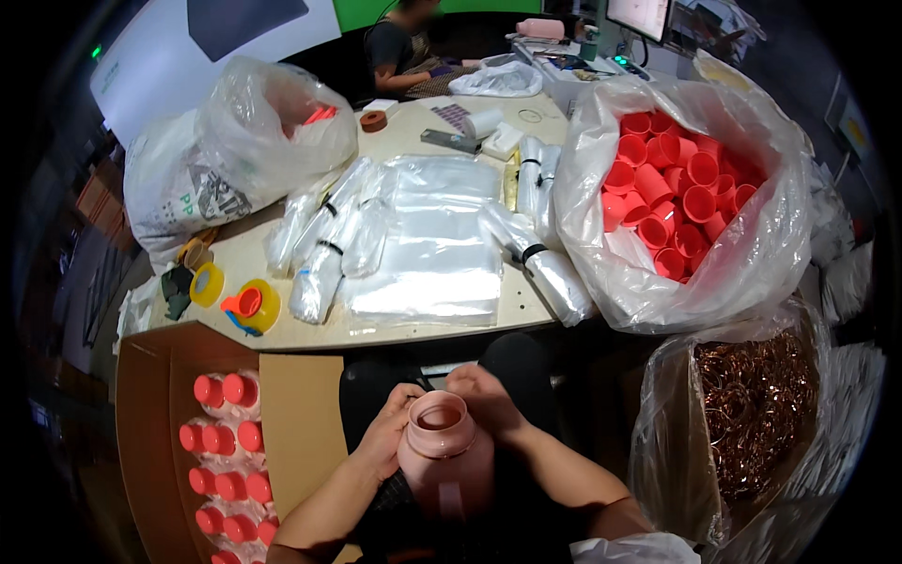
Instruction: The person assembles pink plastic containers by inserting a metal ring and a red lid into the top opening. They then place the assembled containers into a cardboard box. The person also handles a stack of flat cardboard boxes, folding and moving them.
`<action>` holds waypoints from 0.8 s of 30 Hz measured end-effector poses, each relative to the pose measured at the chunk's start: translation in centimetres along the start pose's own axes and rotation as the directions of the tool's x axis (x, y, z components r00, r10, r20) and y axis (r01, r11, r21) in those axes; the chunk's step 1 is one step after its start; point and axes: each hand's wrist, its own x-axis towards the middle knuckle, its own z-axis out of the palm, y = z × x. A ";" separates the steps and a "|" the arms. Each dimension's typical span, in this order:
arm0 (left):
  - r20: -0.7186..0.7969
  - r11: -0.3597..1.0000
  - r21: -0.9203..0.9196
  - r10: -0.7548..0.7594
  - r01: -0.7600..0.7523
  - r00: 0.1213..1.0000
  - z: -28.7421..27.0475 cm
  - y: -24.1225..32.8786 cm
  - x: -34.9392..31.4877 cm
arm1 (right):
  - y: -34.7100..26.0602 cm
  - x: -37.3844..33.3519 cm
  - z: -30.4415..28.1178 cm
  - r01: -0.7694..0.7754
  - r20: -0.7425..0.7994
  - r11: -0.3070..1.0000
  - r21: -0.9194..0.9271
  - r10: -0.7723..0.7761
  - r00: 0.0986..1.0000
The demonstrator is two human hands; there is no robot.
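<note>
A pink wide-necked bottle [458, 475] stands upright in front of my lap, its open mouth facing up. Around the base of its neck runs a thin copper-coloured ring [440, 457]. My left hand [395, 425] grips the bottle from the left, fingers wrapped at the neck and shoulder. On the other side, my right hand [486, 401] is beside the neck with its fingers curled closed. Whatever those fingers may hold is hidden.
A carton [301, 442] of red-capped bottles [230, 485] stands at left. A bag of red cups [700, 204] and a box of copper-coloured rings [756, 414] are at right. Clear plastic bags [437, 244] and tape rolls [207, 284] lie on the table. A person [404, 56] sits opposite.
</note>
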 end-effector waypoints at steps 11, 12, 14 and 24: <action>-0.364 0.955 0.185 0.286 -0.232 0.886 -4.4 -3.1 0.6 | -11.3 -5.0 4.4 0.724 0.327 -0.006 -0.690 -0.895 0.304; -0.338 0.990 -0.095 0.066 -0.103 0.939 1.5 -1.0 -1.2 | -10.1 -5.1 4.8 0.730 0.404 -0.081 -0.679 -0.871 0.280; -0.291 0.972 -0.208 0.046 -0.110 0.956 -2.5 -3.9 -0.4 | -5.9 -5.6 6.2 0.746 0.560 -0.230 -0.625 -0.798 0.223; -0.434 0.973 -0.061 0.176 -0.224 0.883 -1.6 1.8 -0.7 | -20.3 9.1 -14.6 0.371 -0.259 0.313 -0.874 -0.947 0.188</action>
